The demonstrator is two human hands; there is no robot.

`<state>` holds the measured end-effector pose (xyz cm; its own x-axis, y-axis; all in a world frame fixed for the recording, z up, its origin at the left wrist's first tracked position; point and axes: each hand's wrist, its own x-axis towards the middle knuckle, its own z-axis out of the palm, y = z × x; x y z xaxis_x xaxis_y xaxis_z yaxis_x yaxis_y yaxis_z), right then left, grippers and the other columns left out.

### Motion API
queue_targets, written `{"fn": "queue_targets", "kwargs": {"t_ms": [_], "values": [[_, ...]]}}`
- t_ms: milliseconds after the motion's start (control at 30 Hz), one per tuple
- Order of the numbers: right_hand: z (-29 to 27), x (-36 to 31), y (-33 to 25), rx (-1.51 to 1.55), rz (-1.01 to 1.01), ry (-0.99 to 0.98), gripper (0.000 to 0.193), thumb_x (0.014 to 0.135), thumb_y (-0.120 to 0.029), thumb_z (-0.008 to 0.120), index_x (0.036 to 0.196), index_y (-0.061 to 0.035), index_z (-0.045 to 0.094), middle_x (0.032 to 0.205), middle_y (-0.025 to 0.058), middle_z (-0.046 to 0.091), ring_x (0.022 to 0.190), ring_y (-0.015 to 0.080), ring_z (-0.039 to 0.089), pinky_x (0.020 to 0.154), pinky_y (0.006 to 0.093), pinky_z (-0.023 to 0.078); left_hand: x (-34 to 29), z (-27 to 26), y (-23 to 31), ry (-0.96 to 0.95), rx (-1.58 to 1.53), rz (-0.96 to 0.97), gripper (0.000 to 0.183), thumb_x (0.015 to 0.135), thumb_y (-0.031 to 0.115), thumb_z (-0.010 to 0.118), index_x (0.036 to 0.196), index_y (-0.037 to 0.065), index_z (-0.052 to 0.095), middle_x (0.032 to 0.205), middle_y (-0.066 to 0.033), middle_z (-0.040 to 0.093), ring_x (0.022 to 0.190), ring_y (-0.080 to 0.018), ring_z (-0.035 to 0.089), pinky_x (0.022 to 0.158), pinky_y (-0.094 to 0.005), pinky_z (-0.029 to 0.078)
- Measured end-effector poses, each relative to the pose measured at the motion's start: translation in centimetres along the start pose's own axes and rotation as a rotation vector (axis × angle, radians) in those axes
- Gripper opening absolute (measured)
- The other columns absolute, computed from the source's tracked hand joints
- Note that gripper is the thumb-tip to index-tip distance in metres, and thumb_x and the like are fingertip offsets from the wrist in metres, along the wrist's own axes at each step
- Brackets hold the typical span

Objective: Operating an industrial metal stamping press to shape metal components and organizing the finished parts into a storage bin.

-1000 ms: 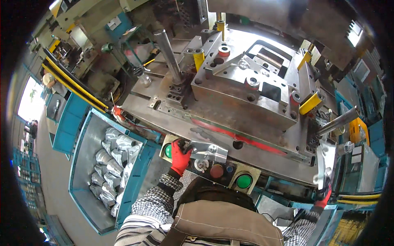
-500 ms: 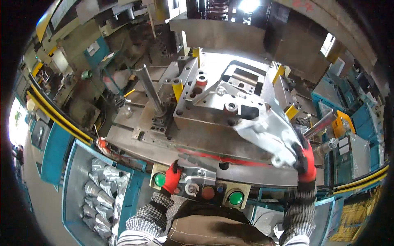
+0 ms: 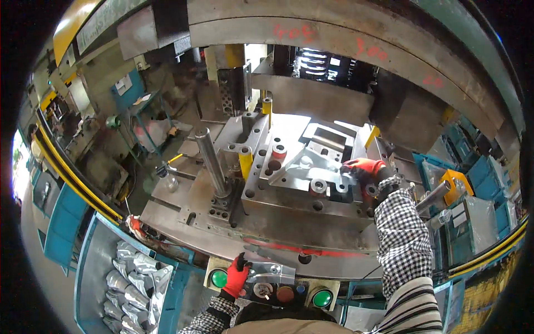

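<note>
The right hand [image 3: 364,167] was at the right end of a shiny sheet-metal piece [image 3: 317,173] lying on the die [image 3: 300,218], fingers outstretched; whether they pinched it could not be told. The left hand [image 3: 236,278] had its fingers curled at the left end of a metal bracket [image 3: 278,273] between 2 green buttons [image 3: 219,278], its hold unclear. The step appeared to be seating the piece; the next move seemingly called for settling it flat and withdrawing the right hand.

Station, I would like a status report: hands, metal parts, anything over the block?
Right hand at metal sheet lying on block. Left hand at second part, beside left green button. Over block: right hand.
</note>
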<state>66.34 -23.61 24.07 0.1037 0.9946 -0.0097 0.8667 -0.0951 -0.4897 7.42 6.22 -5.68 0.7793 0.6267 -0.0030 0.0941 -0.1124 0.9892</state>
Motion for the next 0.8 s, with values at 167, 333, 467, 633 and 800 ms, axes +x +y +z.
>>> {"fn": "queue_targets", "kwargs": {"t_ms": [167,333,467,633,800], "values": [[3.2,3.6,-2.2,0.032,0.715,0.082,0.063,0.086,-0.043,0.076,0.137,-0.0082,0.065,0.145,0.0175,0.059,0.129,0.0346,0.059,0.106,0.0423,0.047,0.0,-0.8,0.0,-0.042,-0.044,-0.100,0.061,0.087,0.002,0.071,0.146,0.007,0.055,0.119,-0.0122,0.073,0.108,-0.0161,0.069,0.094,-0.0315,0.054],[6.1,3.1,-20.6,-0.120,0.401,0.830,0.071,0.085,-0.044,0.078,0.142,-0.0068,0.059,0.144,0.0196,0.059,0.130,0.0354,0.058,0.107,0.0440,0.047,-0.9,-4.6,5.2,0.005,-0.117,-0.046,0.077,0.088,-0.001,0.072,0.156,0.003,0.037,0.126,-0.0114,0.066,0.111,-0.0203,0.067,0.096,-0.0324,0.054],[13.9,-9.6,-29.5,0.375,0.296,0.202,0.073,0.086,-0.042,0.078,0.144,-0.0048,0.055,0.141,0.0207,0.060,0.129,0.0356,0.059,0.107,0.0448,0.047,-0.6,-8.0,5.1,0.146,0.287,0.237,0.090,0.084,0.003,0.079,0.160,0.001,0.030,0.138,-0.0152,0.057,0.121,-0.0242,0.061,0.101,-0.0349,0.052],[32.4,-21.3,-29.2,0.658,0.770,-0.194,0.076,0.087,-0.040,0.079,0.147,-0.0023,0.050,0.138,0.0222,0.062,0.127,0.0359,0.060,0.107,0.0458,0.048,-1.4,-15.8,-3.8,0.084,0.354,-0.068,0.091,0.079,0.005,0.084,0.155,0.000,0.035,0.131,-0.0134,0.060,0.110,-0.0235,0.061,0.091,-0.0341,0.052],[52.4,-24.8,-25.4,0.900,0.989,0.494,0.081,0.080,-0.031,0.087,0.144,0.0007,0.049,0.134,0.0208,0.064,0.124,0.0356,0.062,0.105,0.0460,0.049,-3.1,-13.6,-4.1,-0.082,0.000,-0.404,0.079,0.078,0.001,0.082,0.147,0.005,0.044,0.116,-0.0085,0.068,0.087,-0.0185,0.065,0.073,-0.0305,0.054]]}}
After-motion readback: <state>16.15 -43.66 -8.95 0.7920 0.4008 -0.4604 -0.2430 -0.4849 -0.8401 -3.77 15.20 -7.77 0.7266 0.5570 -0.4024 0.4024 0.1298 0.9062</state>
